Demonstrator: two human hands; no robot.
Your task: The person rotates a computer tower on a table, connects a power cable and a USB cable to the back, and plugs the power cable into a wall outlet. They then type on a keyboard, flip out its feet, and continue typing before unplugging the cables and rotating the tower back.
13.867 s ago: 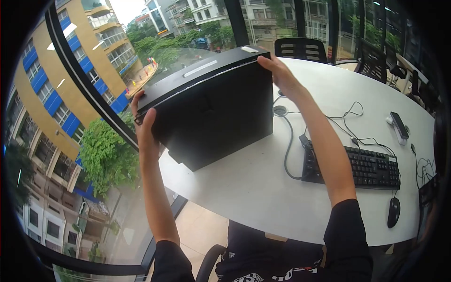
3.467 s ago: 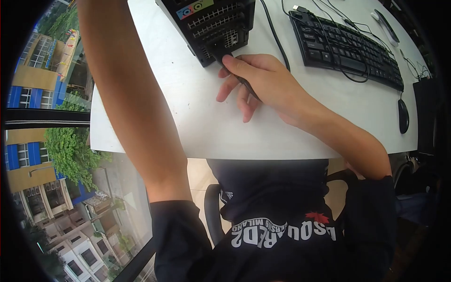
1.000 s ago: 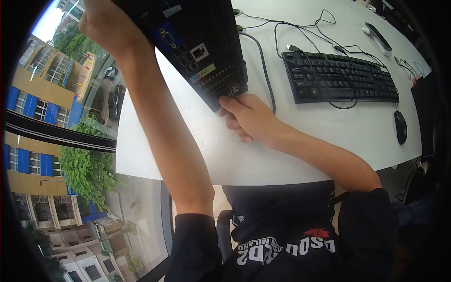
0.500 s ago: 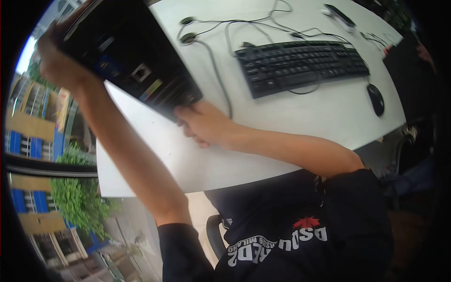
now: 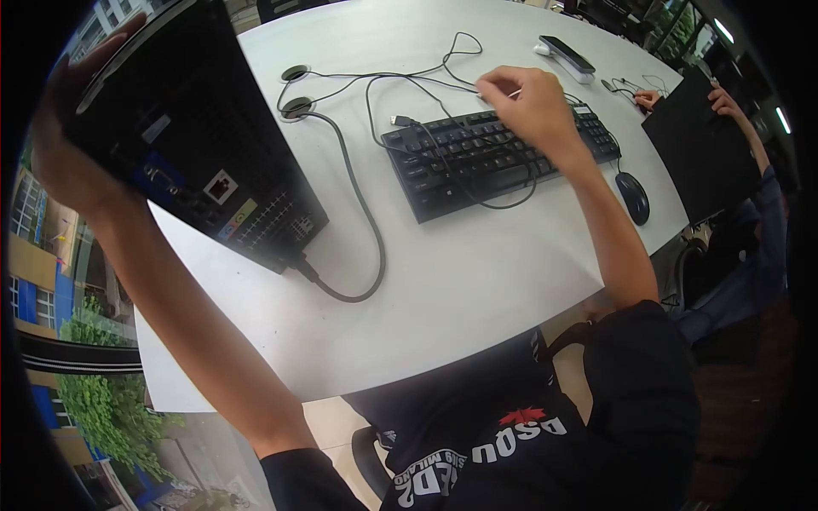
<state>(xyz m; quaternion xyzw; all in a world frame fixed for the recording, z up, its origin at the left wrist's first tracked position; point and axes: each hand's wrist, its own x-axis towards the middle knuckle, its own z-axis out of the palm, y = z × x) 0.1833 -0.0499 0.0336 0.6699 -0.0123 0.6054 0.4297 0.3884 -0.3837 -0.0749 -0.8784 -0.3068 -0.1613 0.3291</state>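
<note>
My left hand (image 5: pixel 72 162) grips the upper end of a black computer tower (image 5: pixel 200 119) at the upper left, which stands tilted on the table with its port side facing me. Its fingers are partly hidden behind the case. A thick power cord (image 5: pixel 375 247) is plugged into the tower's lower end and loops to a table grommet. My right hand (image 5: pixel 537 102) is over the back of a black keyboard (image 5: pixel 452 183), thumb and fingers pinched on a thin black cable (image 5: pixel 464 83). Another cable with a loose plug (image 5: pixel 402 122) lies across the keys.
A black mouse (image 5: pixel 632 198) lies right of the keyboard. A phone (image 5: pixel 568 54) rests on a white stand at the back. At the right, another person's hands (image 5: pixel 727 102) hold a dark panel (image 5: pixel 699 145). The white table (image 5: pixel 477 281) ends at a window on the left.
My right hand has let go of the power cord's plug at the tower and moved right and up to the cables behind the keyboard. My left hand still holds the tower.
</note>
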